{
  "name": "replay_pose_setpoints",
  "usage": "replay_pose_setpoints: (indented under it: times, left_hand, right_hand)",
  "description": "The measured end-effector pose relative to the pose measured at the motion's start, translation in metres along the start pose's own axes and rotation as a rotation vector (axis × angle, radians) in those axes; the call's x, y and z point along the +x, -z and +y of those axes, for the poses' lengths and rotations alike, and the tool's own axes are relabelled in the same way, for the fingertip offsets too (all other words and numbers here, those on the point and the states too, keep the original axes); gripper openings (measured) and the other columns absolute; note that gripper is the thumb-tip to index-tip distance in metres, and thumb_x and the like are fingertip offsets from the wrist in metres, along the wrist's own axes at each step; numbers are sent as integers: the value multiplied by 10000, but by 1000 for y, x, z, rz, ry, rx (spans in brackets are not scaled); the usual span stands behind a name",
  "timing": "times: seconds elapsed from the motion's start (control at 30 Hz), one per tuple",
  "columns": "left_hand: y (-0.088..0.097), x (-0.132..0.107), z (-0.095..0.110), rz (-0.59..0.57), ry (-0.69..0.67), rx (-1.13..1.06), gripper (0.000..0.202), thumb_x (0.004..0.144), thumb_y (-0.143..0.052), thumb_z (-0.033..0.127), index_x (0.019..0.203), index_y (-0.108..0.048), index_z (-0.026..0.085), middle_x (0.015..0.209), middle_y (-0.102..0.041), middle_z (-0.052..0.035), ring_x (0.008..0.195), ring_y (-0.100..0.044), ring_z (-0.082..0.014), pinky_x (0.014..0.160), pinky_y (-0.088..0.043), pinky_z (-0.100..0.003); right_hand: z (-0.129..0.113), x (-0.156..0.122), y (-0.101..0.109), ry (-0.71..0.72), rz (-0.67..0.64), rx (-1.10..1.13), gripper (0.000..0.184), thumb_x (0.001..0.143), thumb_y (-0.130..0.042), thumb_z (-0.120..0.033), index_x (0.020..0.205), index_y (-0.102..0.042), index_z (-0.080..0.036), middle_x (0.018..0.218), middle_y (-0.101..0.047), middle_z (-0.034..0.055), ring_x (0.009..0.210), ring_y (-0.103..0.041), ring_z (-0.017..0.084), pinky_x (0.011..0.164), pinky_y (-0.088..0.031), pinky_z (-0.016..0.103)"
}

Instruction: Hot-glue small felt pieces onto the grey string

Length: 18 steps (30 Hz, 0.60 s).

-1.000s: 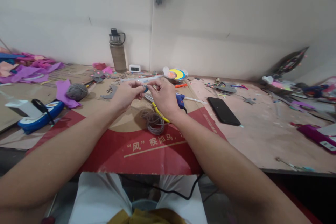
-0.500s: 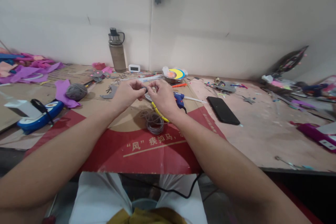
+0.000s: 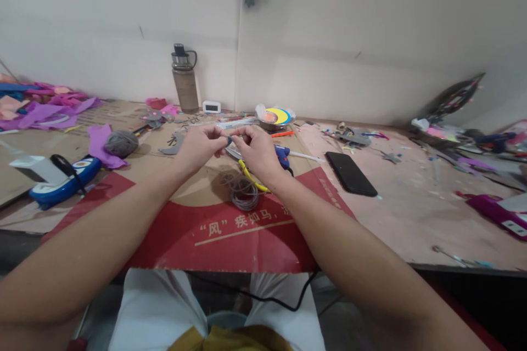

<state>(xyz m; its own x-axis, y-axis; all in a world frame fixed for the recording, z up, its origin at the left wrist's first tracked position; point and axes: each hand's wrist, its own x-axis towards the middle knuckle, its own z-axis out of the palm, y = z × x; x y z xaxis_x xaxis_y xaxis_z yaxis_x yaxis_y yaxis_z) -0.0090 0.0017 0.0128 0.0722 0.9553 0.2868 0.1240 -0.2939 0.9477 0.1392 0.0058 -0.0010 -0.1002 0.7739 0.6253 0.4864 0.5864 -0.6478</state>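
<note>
My left hand (image 3: 201, 145) and my right hand (image 3: 257, 152) meet above the cardboard, their thumbs and forefingers pinched together. Between the fingertips shows a small dark blue-green piece (image 3: 229, 141), mostly covered and too small to name. Just below the hands lies a loose coil of grey yarn (image 3: 244, 196). A tool with a yellow handle (image 3: 249, 174) lies partly under my right hand. Behind my right wrist is a blue glue gun (image 3: 282, 157) with a white glue stick (image 3: 305, 156) out of its back. A grey felt cutout (image 3: 172, 145) lies left of my left hand.
A red-printed cardboard sheet (image 3: 247, 247) covers the table's front. A bottle (image 3: 185, 85), a small clock (image 3: 211, 107) and a metal bowl (image 3: 276, 124) stand behind. A phone (image 3: 349, 174) lies right; a grey yarn ball (image 3: 121, 143) and a blue power strip (image 3: 66, 184) lie left.
The fingertips have shifted slightly around the small piece, and its blue-green colour shows more now. My hands stay in nearly the same place.
</note>
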Motion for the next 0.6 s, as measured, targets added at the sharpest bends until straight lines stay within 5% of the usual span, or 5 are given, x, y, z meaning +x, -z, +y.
replay_pose_setpoints:
  times: [0.37, 0.6]
  left_hand:
    - [3, 0, 6, -124, 90, 27, 106, 638, -724, 76, 644, -690, 176, 509, -617, -8, 412, -505, -81, 420, -345, -187]
    - [2, -1, 7, -154, 45, 103, 88, 637, -725, 103, 698, -709, 164, 584, -666, -41, 505, -621, -141, 460, -459, -215]
  right_hand:
    - [7, 3, 2, 9, -28, -138, 84, 802, -566, -190, 723, -588, -177, 707, -558, 14, 690, -478, 148, 709, -385, 305]
    - [7, 2, 0, 90, -48, -214, 55, 809, -561, -192, 763, -587, -176, 790, -575, 52, 773, -500, 176, 739, -393, 321]
